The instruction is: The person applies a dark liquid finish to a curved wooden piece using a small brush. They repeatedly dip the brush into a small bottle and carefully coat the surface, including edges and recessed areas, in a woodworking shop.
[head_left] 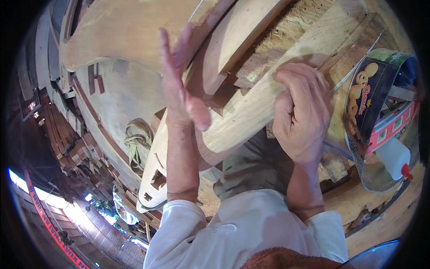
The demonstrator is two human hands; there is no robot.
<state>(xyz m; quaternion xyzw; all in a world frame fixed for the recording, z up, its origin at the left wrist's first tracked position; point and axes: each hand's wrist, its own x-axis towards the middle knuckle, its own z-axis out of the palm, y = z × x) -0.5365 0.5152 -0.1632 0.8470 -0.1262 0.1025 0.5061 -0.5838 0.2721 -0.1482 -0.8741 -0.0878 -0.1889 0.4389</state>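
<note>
Right hand (301, 114) fingertips curled under, hidden behind wood piece (251, 107), tin (374, 112) cut off at 3 o'clock, left hand (181, 85) fingers motion-blurred.

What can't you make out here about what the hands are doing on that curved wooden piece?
- Head view: whatever the right hand grips; its curled fingers hide it.
- Head view: whether the open left hand touches the curved wooden piece; it is blurred.
- Head view: the inside of the tin is cut off near the dark rim.
- Head view: the white bottle is partly hidden behind the tin.
</note>
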